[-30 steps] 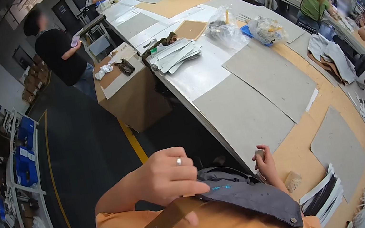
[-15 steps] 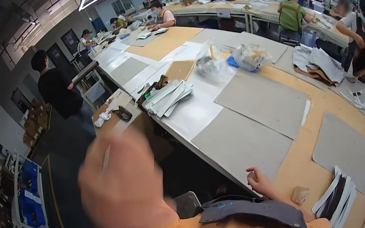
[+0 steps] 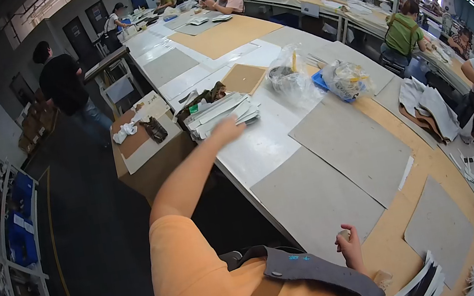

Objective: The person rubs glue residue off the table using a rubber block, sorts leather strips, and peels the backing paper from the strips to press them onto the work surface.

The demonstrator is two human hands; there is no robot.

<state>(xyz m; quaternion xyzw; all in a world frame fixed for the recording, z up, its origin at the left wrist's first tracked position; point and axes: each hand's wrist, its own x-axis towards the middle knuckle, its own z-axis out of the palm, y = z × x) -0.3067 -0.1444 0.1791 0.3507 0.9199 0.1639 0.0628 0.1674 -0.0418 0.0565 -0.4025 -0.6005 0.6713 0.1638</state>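
Note:
My left hand point(image 3: 228, 130) reaches out over the table to the pile of pale strips point(image 3: 215, 114); motion smears its fingers, and whether it grips a strip cannot be made out. Near the front edge of the table, my right hand point(image 3: 348, 242) is curled around a small light-coloured object point(image 3: 344, 235), over a grey board point(image 3: 318, 200). Dark camouflage-like cloth point(image 3: 212, 94) lies just behind the strips. Right of my right hand, low in the view, is a bundle of white and dark strips point(image 3: 421, 283).
Plastic bags point(image 3: 289, 71) and a blue tray point(image 3: 320, 80) sit farther back on the table. A carton point(image 3: 150, 156) stands left of the table edge. A person in black point(image 3: 63, 83) is at the left; others sit along the far tables.
My left hand has swung from in front of my body, forward and right, to the strip pile. My right hand stays near the table edge. The view has shifted, and the person in black has turned away.

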